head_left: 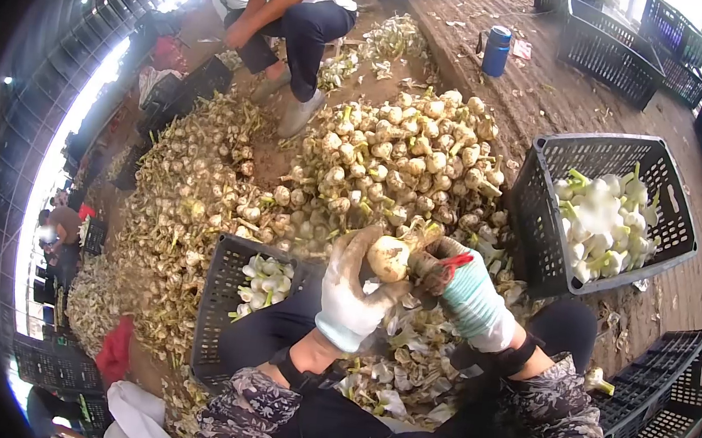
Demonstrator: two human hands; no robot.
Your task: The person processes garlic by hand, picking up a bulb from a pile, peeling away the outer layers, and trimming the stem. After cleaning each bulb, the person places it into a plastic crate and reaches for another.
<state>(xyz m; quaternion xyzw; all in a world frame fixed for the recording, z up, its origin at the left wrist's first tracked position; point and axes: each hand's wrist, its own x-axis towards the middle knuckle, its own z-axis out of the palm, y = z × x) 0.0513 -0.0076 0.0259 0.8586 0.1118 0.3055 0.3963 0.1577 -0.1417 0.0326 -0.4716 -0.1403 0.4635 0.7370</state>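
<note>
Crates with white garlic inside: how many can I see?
2: one crate right of the garlic heap, another crate by the left knee. More may be hidden in the background.

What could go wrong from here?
1. The garlic bulb in the left hand might slip and drop into the loose skins below.
2. The red tie on the right hand sits close to the bulb and could snag.
3. The left leg is right by the black crate; shifting might jostle it.
</note>
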